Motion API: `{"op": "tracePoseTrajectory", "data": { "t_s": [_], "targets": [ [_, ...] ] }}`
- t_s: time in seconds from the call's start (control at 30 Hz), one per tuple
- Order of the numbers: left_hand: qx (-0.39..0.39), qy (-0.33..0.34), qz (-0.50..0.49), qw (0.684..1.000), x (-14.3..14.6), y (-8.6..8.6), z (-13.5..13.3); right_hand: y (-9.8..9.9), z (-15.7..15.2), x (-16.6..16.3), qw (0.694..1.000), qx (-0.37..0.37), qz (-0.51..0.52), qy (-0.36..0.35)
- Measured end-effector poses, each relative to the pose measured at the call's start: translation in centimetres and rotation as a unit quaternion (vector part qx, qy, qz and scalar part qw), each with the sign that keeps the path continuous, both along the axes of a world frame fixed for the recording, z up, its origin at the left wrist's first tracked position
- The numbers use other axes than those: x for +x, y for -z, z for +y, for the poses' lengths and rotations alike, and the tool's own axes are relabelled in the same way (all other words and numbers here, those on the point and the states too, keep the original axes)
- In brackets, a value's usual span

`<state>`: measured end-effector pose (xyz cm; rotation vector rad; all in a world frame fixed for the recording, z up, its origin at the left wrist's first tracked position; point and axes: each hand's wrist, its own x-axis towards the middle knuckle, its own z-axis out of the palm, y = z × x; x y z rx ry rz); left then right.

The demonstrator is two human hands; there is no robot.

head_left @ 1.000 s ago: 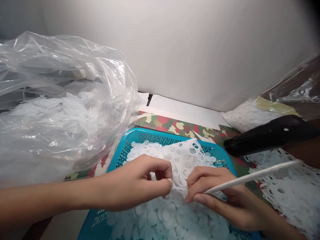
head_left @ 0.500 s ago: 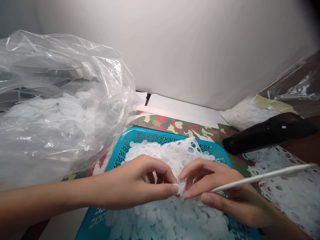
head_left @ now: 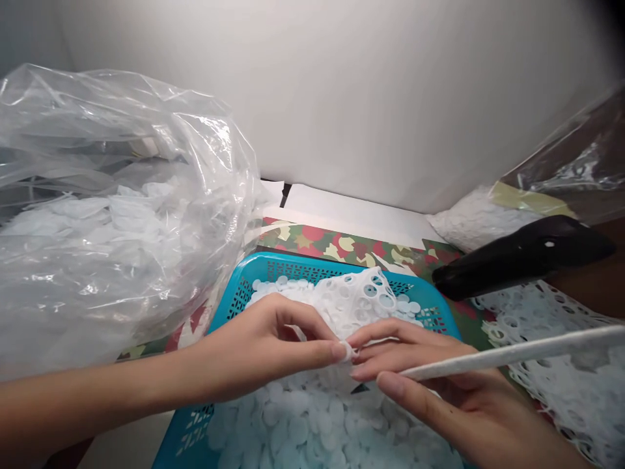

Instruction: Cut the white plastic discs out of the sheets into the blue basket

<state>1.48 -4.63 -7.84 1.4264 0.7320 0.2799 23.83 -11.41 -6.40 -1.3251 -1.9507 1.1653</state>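
My left hand pinches a small white disc at the edge of a white perforated sheet that lies over the teal basket. Several loose white discs fill the basket below. My right hand meets the left at the same spot with its fingertips. It also holds a long white stick that points out to the right between thumb and fingers.
A large clear plastic bag of white material fills the left side. A black tool lies at the right, above a pile of punched-out white sheets. A patterned mat runs behind the basket, below a white wall.
Both hands have flattened and dropped lower over the basket. The right hand's fingers have stretched out, and the stick has swung lower and more level.
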Motion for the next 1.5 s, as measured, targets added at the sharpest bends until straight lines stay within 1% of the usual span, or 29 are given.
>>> {"op": "tracePoseTrajectory", "data": {
  "t_s": [0.13, 0.23, 0.33, 0.4, 0.5, 0.6, 0.7, 0.8, 1.03, 1.17, 1.33, 1.5],
  "targets": [
    [-0.027, -0.039, -0.019, 0.999, 0.0, 0.1, -0.1, -0.3, 0.2, 0.0, 0.999, 0.042, -0.007, -0.017],
    [-0.052, -0.061, -0.056, 0.995, 0.0, 0.1, -0.4, -0.4, 0.2, 0.0, 0.998, 0.05, -0.008, -0.032],
    [-0.076, -0.07, -0.082, 0.991, 0.1, 0.0, -0.6, -0.2, 0.2, 0.0, 0.998, 0.056, -0.006, -0.025],
    [-0.079, -0.065, -0.084, 0.991, 0.1, 0.0, -0.6, 0.0, 0.2, 0.0, 0.998, 0.056, -0.007, -0.025],
    [-0.073, -0.036, -0.077, 0.994, 0.2, 0.0, -0.6, 0.3, 0.3, 0.1, 0.998, 0.05, -0.008, -0.035],
    [-0.08, -0.011, -0.062, 0.995, 0.2, 0.0, -0.6, 0.4, 0.5, 0.2, 0.998, 0.056, 0.004, -0.018],
    [-0.071, -0.006, -0.044, 0.996, 0.2, 0.1, -0.6, 0.3, 0.7, 0.3, 0.995, 0.096, 0.014, 0.018],
    [-0.064, -0.015, -0.049, 0.997, 0.3, 0.1, -0.5, 0.3, 0.6, 0.1, 0.987, 0.153, 0.021, 0.043],
    [-0.071, -0.056, -0.077, 0.993, 0.4, 0.2, -0.6, 0.5, -0.1, -0.5, 0.97, 0.242, -0.035, 0.002],
    [-0.062, -0.061, -0.07, 0.994, 0.2, 0.3, -0.7, 0.7, 0.0, -0.8, 0.954, 0.298, -0.037, 0.009],
    [-0.055, -0.058, -0.059, 0.995, 0.2, 0.1, -0.6, 1.5, -0.1, -0.7, 0.95, 0.31, -0.029, -0.002],
    [-0.046, -0.053, -0.053, 0.996, 0.2, 0.2, -0.6, 1.3, -0.4, -0.5, 0.947, 0.308, -0.089, -0.021]
  ]
}}
